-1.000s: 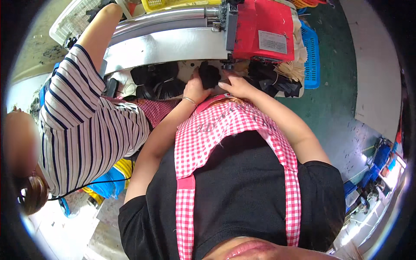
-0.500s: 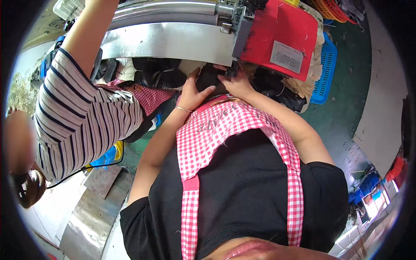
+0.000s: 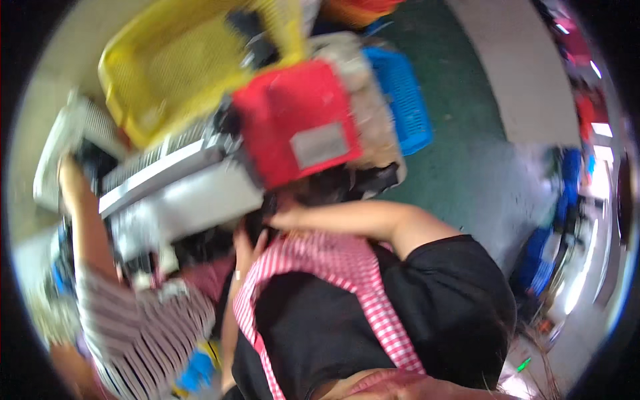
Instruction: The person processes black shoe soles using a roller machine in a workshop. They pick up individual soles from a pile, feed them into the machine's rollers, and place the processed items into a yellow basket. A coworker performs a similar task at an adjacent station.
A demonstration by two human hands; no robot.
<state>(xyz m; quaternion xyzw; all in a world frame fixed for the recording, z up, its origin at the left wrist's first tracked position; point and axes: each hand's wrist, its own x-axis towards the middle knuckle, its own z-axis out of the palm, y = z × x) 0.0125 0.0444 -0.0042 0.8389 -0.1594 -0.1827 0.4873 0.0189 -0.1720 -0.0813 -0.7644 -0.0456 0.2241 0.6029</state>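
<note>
The work looks only partly done: both hands are on a dark thing (image 3: 257, 223) under the red machine (image 3: 297, 123). The left hand (image 3: 243, 250) has its fingers around the dark thing from below. The right hand (image 3: 283, 217) lies flat on top, just beside them. It is all blurry, so I cannot tell what the dark thing is. A person in a striped shirt (image 3: 130, 327) is cut off to the left.

1. I count one yellow basket (image 3: 193, 60) and one blue basket (image 3: 400, 100).
2. I see one red machine housing (image 3: 297, 123).
3. Two of my hands: left hand (image 3: 243, 250), right hand (image 3: 283, 219).
4. One striped-shirted co-worker (image 3: 140, 333).
</note>
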